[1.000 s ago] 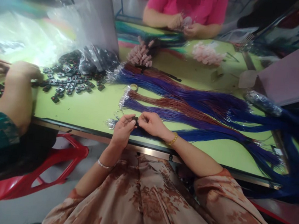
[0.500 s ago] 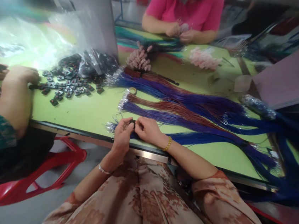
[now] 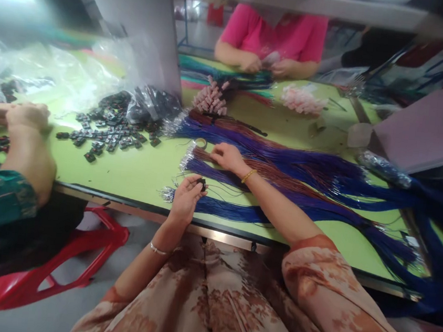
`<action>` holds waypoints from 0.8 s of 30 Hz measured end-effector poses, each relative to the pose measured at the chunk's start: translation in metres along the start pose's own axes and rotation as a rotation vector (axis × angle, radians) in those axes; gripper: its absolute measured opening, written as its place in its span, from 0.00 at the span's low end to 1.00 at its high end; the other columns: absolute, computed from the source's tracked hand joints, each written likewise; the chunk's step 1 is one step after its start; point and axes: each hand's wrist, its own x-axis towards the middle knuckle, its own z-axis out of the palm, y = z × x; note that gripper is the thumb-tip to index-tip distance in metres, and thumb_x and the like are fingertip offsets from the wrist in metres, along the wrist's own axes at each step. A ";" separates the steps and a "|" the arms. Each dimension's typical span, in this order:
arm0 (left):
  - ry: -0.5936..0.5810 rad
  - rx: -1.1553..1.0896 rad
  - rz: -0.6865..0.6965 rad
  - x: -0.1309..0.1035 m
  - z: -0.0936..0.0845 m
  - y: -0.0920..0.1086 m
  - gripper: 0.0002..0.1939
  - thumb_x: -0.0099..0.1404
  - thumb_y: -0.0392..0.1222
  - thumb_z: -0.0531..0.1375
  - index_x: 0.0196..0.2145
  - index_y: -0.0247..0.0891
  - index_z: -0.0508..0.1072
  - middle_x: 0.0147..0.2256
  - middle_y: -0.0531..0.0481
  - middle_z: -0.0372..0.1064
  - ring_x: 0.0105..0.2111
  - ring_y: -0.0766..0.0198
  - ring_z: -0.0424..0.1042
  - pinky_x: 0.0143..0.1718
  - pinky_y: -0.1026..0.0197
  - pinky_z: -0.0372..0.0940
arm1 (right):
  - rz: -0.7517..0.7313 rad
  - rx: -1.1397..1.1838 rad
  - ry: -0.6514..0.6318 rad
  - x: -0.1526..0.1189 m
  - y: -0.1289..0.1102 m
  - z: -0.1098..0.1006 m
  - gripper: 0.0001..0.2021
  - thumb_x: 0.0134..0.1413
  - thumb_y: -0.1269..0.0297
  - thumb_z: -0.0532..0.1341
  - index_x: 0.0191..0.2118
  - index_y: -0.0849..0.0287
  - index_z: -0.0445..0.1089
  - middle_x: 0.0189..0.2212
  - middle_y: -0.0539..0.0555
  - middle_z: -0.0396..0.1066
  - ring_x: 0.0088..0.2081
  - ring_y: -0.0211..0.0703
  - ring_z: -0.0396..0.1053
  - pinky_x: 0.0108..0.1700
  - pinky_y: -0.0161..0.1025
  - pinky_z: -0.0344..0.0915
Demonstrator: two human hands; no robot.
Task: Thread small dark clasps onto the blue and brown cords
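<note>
At the far left a co-worker's forearm [image 3: 27, 151] rests on the green bench [image 3: 137, 170]; the loose black pieces [image 3: 109, 136] lie heaped to its right, apart from the wires, perhaps so that the two do not tangle; the blue bundle [image 3: 232, 210] lies along the near edge, its silvery ends [image 3: 168, 194] facing left, likely within easy reach of the fingers.

The left hand [image 3: 185, 199] holds a small black connector [image 3: 202, 184] just above this bundle, its grip narrow, thumb against fingers; held at the fingertips, the connector juts out past the hand, which seems to leave its far side free; thin dark strands [image 3: 227, 189] trail rightward near it, though whether they join it I cannot tell.

Farther right, the right hand [image 3: 228, 158] reaches over the brown wires [image 3: 272, 172] close to their tips, its fingers bent and near together; whether they pinch a wire I cannot tell.
</note>
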 end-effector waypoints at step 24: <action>-0.040 0.013 0.002 -0.002 -0.004 -0.003 0.17 0.51 0.39 0.69 0.39 0.37 0.71 0.33 0.52 0.70 0.33 0.68 0.73 0.35 0.65 0.68 | -0.232 0.276 -0.029 0.003 -0.053 -0.021 0.06 0.52 0.66 0.55 0.28 0.60 0.65 0.25 0.49 0.66 0.27 0.35 0.57 0.33 0.33 0.53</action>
